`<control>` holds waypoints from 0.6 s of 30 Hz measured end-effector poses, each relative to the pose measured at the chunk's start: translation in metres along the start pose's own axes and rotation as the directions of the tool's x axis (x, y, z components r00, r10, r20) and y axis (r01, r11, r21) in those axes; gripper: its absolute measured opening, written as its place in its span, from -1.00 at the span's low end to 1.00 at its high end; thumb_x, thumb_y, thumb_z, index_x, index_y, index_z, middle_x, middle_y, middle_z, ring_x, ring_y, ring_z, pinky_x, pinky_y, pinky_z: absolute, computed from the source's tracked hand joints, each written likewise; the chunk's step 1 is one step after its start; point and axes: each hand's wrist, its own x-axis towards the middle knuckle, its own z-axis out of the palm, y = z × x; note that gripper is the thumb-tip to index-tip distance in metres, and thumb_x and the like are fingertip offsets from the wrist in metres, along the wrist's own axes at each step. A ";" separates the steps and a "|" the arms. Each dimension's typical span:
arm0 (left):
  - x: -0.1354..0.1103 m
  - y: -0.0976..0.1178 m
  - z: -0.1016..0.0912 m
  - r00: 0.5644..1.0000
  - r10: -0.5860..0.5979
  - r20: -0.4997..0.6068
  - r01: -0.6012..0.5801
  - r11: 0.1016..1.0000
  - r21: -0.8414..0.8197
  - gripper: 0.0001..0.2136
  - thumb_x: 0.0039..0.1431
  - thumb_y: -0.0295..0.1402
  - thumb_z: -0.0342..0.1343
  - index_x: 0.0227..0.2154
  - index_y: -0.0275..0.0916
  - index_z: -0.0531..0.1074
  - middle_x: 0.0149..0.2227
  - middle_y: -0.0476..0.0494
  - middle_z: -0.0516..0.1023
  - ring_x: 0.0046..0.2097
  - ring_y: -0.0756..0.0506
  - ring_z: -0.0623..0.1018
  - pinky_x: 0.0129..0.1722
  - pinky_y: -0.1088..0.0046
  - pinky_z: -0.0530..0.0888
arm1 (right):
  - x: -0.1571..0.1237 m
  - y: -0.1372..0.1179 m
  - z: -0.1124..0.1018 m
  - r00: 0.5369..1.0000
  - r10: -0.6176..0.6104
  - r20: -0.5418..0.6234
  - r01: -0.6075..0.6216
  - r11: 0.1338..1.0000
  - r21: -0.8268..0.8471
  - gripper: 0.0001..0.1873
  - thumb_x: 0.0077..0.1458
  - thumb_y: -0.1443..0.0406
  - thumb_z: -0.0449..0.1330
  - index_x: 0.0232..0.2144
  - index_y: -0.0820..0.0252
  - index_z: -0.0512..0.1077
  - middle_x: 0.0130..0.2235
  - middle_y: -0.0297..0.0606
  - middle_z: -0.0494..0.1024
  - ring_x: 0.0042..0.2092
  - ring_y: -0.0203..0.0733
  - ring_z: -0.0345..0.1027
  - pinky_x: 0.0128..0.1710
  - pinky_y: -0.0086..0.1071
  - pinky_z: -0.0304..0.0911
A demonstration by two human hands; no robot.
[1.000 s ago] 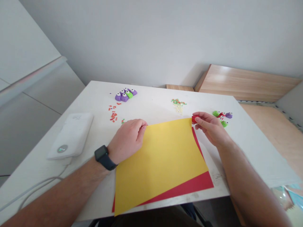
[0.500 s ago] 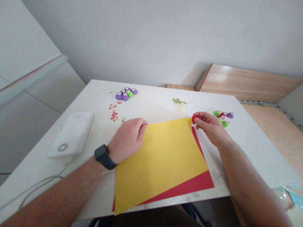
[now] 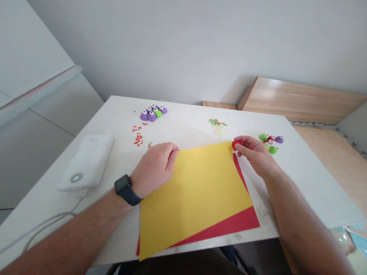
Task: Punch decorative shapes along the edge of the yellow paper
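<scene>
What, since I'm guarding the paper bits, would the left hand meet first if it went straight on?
Likely the heap of green and red paper bits, though depth is hard to judge. The left hand sits at the edge of the yellow sheet, and the white table between looks free.

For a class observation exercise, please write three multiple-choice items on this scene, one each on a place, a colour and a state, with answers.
1. Where is the red punch?
A. At the corner of the yellow sheet
B. On the wooden shelf
C. Among the purple punches

2. What colour is the lower sheet?
A. Blue
B. Green
C. Red

3. What is the left hand doing?
A. Gripping a punch
B. Touching the yellow sheet's corner
C. Lying on the lower sheet

Answers:
1. A: the right hand holds it there.
2. C: red shows beyond the yellow sheet's edges.
3. B: its fingertips meet that corner.
</scene>
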 end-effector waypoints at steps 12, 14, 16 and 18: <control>-0.001 0.004 -0.001 1.000 0.016 0.011 -0.016 1.000 -0.023 -0.79 0.47 -0.33 -0.09 -0.22 -0.21 0.43 -0.23 -0.11 0.58 -0.15 -0.19 0.55 -0.10 0.24 0.40 | 0.001 0.003 0.000 1.000 0.020 0.013 -0.020 1.000 0.010 -0.60 0.07 0.15 0.48 -0.06 0.11 0.56 -0.22 -0.29 0.57 -0.22 -0.25 0.37 -0.26 -0.36 0.25; -0.002 0.004 -0.001 1.000 0.015 0.012 -0.014 0.999 -0.028 -0.79 0.47 -0.32 -0.09 -0.22 -0.21 0.43 -0.23 -0.11 0.58 -0.15 -0.18 0.54 -0.11 0.24 0.39 | 0.000 0.002 0.002 0.999 0.044 0.019 -0.044 0.999 0.021 -0.57 0.06 0.15 0.49 -0.04 0.11 0.57 -0.21 -0.29 0.58 -0.21 -0.24 0.38 -0.22 -0.35 0.26; -0.002 0.004 -0.002 1.000 0.017 0.008 -0.017 0.999 -0.035 -0.80 0.47 -0.33 -0.09 -0.21 -0.21 0.42 -0.22 -0.12 0.58 -0.14 -0.18 0.54 -0.10 0.24 0.39 | -0.001 0.001 0.004 0.997 0.065 0.033 -0.066 0.997 0.027 -0.55 0.05 0.14 0.50 -0.02 0.11 0.57 -0.20 -0.28 0.59 -0.20 -0.22 0.39 -0.19 -0.33 0.27; -0.002 0.005 -0.002 1.000 0.022 0.001 -0.022 0.999 -0.042 -0.80 0.47 -0.33 -0.09 -0.21 -0.21 0.42 -0.21 -0.12 0.58 -0.14 -0.18 0.54 -0.09 0.25 0.39 | -0.001 0.001 0.005 0.996 0.075 0.051 -0.076 0.997 0.032 -0.55 0.04 0.14 0.50 -0.04 0.11 0.58 -0.20 -0.27 0.60 -0.18 -0.20 0.41 -0.16 -0.32 0.28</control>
